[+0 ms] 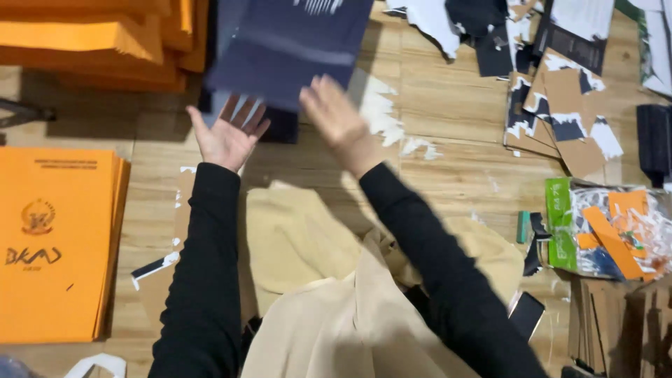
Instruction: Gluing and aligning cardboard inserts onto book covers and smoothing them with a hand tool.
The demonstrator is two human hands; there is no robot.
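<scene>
As both palms spread apart at upper centre, left hand (227,136) and right hand (339,119) grip nothing; the blurred dark sheet (287,49), unheld, may slide past the orange stack (105,42).

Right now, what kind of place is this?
Probably a paper-craft or bookbinding workshop, worked on a wooden floor: stacks of orange covers, torn cardboard scraps, and a dark blue sheet by both hands.

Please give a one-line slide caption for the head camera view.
Two open hands, left and right, reach toward a blurred dark blue flat folder above a wooden floor.
</scene>
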